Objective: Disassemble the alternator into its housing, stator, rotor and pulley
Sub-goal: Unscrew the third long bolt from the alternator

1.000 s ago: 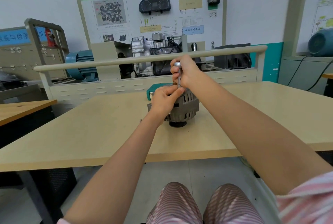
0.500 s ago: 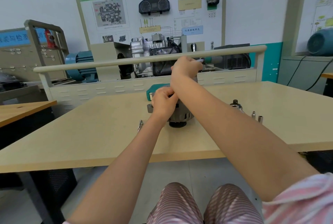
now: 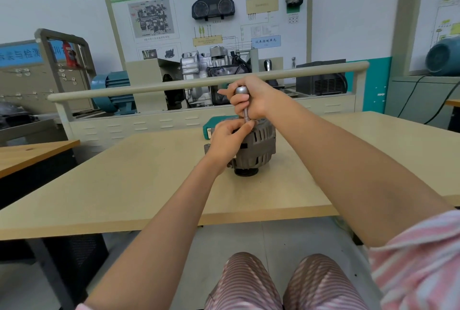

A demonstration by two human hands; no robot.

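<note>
Nearest are striped trousers (image 3: pixel 281 284) below the near edge of the pale table (image 3: pixel 149 185), with both bare forearms reaching out over it. The alternator (image 3: pixel 256 150) stands on its dark pulley end about midway between the near and far edges. The left hand (image 3: pixel 227 140) lies on the alternator's top left side, fingers curled there with the fingertips meeting the tool's shaft. Directly above, the right hand (image 3: pixel 251 100) has its grip closed round an upright metal socket driver (image 3: pixel 244 105), whose lower end goes down into the alternator's top. Beyond, a green case (image 3: pixel 211 126) lies by the far edge.
</note>
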